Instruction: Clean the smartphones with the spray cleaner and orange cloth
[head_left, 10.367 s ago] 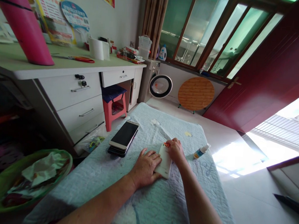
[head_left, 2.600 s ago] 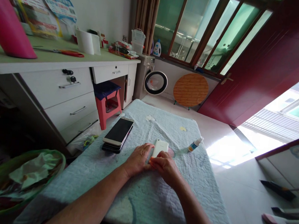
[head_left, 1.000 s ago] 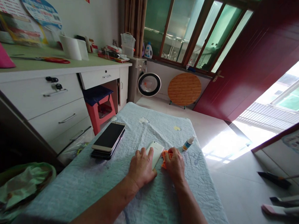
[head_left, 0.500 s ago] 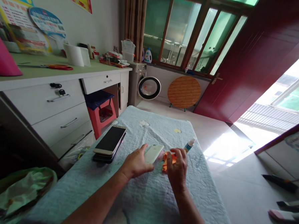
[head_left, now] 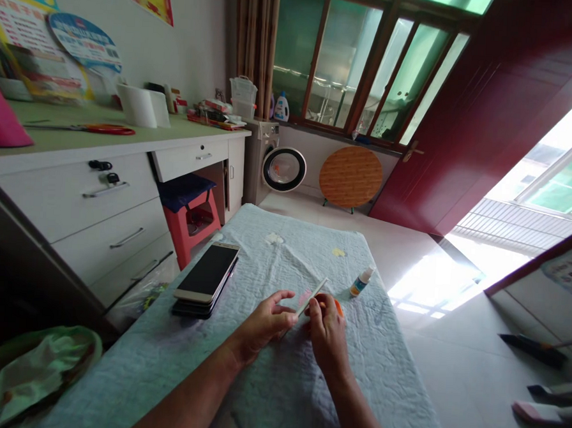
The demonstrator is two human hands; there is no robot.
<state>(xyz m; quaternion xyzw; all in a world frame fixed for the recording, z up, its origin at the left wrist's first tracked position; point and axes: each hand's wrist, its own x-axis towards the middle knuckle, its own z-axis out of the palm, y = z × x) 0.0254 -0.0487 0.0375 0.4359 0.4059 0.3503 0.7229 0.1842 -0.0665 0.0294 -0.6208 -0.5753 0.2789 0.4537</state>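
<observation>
Over the middle of the table with a pale blue quilted cover [head_left: 284, 246], a white smartphone [head_left: 314, 294] is tilted up, seen nearly edge-on. The left hand [head_left: 261, 321] holds its near end between thumb and fingers; the right hand [head_left: 328, 334], fingers bent, touches its right side, its grip impossible to tell. An orange cloth [head_left: 339, 307] lies partly hidden behind that hand. Near the table's right edge stands a small spray bottle [head_left: 361, 283]; by its left edge, a gold-framed smartphone [head_left: 209, 272] lies screen up, stacked on dark ones.
</observation>
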